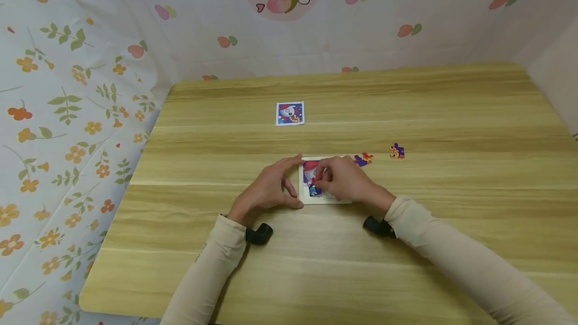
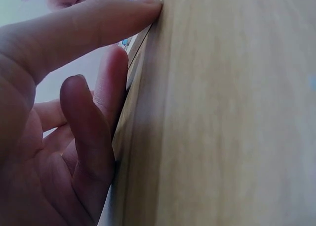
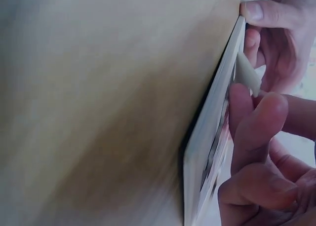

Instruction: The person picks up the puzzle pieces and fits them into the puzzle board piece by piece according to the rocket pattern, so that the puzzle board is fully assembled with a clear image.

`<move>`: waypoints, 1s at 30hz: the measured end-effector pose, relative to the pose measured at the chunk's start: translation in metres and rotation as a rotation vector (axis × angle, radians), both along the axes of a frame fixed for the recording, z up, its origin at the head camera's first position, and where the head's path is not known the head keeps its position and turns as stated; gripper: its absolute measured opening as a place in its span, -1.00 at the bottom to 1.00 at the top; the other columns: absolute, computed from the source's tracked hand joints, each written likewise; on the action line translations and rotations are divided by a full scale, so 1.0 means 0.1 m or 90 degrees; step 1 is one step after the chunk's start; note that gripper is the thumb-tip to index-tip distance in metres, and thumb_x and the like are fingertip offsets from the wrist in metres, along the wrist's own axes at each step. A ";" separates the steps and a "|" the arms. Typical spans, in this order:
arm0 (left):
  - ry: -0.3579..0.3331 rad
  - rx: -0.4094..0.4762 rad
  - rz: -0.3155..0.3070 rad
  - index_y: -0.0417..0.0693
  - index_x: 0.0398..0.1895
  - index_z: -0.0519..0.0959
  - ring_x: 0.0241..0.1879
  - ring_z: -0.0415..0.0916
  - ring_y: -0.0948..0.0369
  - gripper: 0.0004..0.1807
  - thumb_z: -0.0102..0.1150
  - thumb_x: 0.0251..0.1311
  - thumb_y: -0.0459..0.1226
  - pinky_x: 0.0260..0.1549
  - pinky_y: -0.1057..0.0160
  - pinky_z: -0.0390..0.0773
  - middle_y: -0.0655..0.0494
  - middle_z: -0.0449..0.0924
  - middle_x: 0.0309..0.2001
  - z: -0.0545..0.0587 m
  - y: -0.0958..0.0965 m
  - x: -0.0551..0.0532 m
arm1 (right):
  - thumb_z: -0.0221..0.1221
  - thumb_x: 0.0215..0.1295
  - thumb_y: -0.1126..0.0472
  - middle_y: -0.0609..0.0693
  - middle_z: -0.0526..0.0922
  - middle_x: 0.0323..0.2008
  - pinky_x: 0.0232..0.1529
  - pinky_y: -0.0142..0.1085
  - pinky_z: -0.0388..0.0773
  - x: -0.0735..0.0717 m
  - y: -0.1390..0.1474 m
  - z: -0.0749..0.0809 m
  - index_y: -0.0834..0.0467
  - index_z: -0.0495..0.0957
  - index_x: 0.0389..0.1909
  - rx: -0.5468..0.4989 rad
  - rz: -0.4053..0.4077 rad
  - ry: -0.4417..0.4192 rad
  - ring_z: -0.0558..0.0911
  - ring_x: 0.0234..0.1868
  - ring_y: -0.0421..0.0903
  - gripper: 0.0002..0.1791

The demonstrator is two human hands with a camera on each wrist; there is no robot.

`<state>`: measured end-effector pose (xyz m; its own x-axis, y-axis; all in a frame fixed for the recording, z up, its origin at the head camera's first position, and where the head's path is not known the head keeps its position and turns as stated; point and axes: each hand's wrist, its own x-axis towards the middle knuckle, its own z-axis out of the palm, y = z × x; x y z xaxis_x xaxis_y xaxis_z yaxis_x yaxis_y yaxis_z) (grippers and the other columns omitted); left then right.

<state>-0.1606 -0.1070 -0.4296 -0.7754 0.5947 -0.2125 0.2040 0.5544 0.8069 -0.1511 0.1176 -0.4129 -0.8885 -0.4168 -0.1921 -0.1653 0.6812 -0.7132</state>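
A white-framed jigsaw board [image 1: 325, 202] lies on the table between both hands, part of its red and purple picture in place. My left hand [image 1: 273, 184] rests at the board's left side, its thumb at the near left corner and its index finger near the far left corner. In my right hand [image 1: 345, 179], held over the board, a small blue jigsaw piece [image 1: 315, 190] is pinched between thumb and fingers. The right wrist view shows this jigsaw piece [image 3: 248, 75] tilted up from the board, its pale side visible. My right hand hides the board's right part.
Beyond the board's far right corner lies a purple and orange jigsaw piece [image 1: 363, 159], with another purple and yellow piece [image 1: 397, 151] farther right. A small picture card [image 1: 290, 114] lies farther back on the wooden table [image 1: 451, 189]. Patterned curtains [image 1: 180, 29] hang behind and to the left.
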 end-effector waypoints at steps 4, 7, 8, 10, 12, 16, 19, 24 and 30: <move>-0.002 -0.001 0.001 0.01 0.51 0.23 -0.41 0.66 0.37 0.05 0.59 -0.10 -0.34 0.43 -0.02 0.26 0.17 0.07 0.61 -0.01 -0.01 0.01 | 0.32 0.25 0.26 -0.06 0.60 -0.61 -0.56 -0.39 0.28 0.03 -0.03 -0.01 0.14 0.63 -0.36 0.014 0.007 0.024 0.45 -0.60 -0.20 -0.94; -0.006 0.002 0.001 0.01 0.50 0.23 -0.41 0.67 0.37 0.04 0.59 -0.11 -0.35 0.43 -0.02 0.27 0.16 0.07 0.61 -0.02 -0.01 0.01 | 0.30 0.26 0.27 -0.05 0.61 -0.59 -0.61 -0.41 0.29 0.03 -0.03 -0.02 0.16 0.63 -0.34 -0.006 0.001 -0.002 0.45 -0.67 -0.20 -0.95; -0.007 0.004 0.001 0.00 0.50 0.24 -0.41 0.67 0.37 0.04 0.59 -0.11 -0.35 0.45 -0.02 0.24 0.16 0.07 0.61 -0.03 -0.01 0.01 | 0.30 0.27 0.28 -0.04 0.61 -0.58 -0.63 -0.41 0.30 0.03 -0.03 -0.02 0.18 0.63 -0.32 -0.017 -0.003 -0.016 0.45 -0.70 -0.20 -0.95; -0.007 0.006 -0.001 0.00 0.50 0.24 -0.41 0.67 0.37 0.04 0.59 -0.11 -0.34 0.46 -0.02 0.22 0.16 0.07 0.61 -0.03 -0.01 0.01 | 0.28 0.27 0.31 -0.02 0.63 -0.56 -0.68 -0.41 0.30 0.04 -0.03 -0.03 0.20 0.62 -0.30 -0.041 -0.010 -0.042 0.45 -0.76 -0.19 -0.96; -0.007 0.007 -0.002 0.00 0.50 0.23 -0.41 0.67 0.37 0.04 0.59 -0.11 -0.35 0.46 -0.02 0.22 0.16 0.08 0.61 -0.03 -0.01 0.01 | 0.27 0.27 0.33 0.00 0.64 -0.55 -0.70 -0.41 0.30 0.04 -0.03 -0.03 0.22 0.62 -0.30 -0.058 -0.012 -0.058 0.44 -0.79 -0.19 -0.97; -0.006 0.005 0.000 0.01 0.50 0.23 -0.41 0.67 0.37 0.04 0.59 -0.11 -0.35 0.43 -0.02 0.25 0.17 0.08 0.60 -0.04 -0.01 0.00 | 0.27 0.28 0.32 -0.01 0.65 -0.56 -0.69 -0.42 0.32 0.05 -0.05 -0.04 0.20 0.61 -0.33 -0.054 -0.004 -0.049 0.45 -0.80 -0.21 -0.97; -0.006 0.006 0.000 0.00 0.50 0.23 -0.41 0.67 0.37 0.04 0.58 -0.11 -0.36 0.41 -0.01 0.28 0.18 0.08 0.61 -0.03 -0.01 0.01 | 0.27 0.29 0.31 -0.02 0.63 -0.59 -0.69 -0.42 0.34 0.06 -0.07 -0.04 0.18 0.60 -0.35 -0.039 0.003 -0.031 0.45 -0.80 -0.21 -0.96; -0.004 0.012 -0.002 -0.01 0.50 0.24 -0.42 0.67 0.37 0.03 0.58 -0.11 -0.36 0.41 0.00 0.28 0.18 0.07 0.61 -0.03 -0.02 0.00 | 0.28 0.28 0.29 -0.05 0.57 -0.63 -0.58 -0.39 0.34 0.06 -0.12 -0.03 0.16 0.60 -0.40 -0.002 0.010 -0.006 0.45 -0.68 -0.20 -0.92; 0.004 0.007 -0.008 -0.02 0.50 0.24 -0.41 0.67 0.38 0.03 0.58 -0.10 -0.35 0.45 -0.02 0.23 0.15 0.08 0.61 -0.03 -0.01 -0.02 | 0.31 0.26 0.26 -0.06 0.57 -0.59 -0.49 -0.35 0.34 0.04 -0.16 -0.03 0.13 0.58 -0.44 0.038 0.019 0.025 0.47 -0.57 -0.17 -0.88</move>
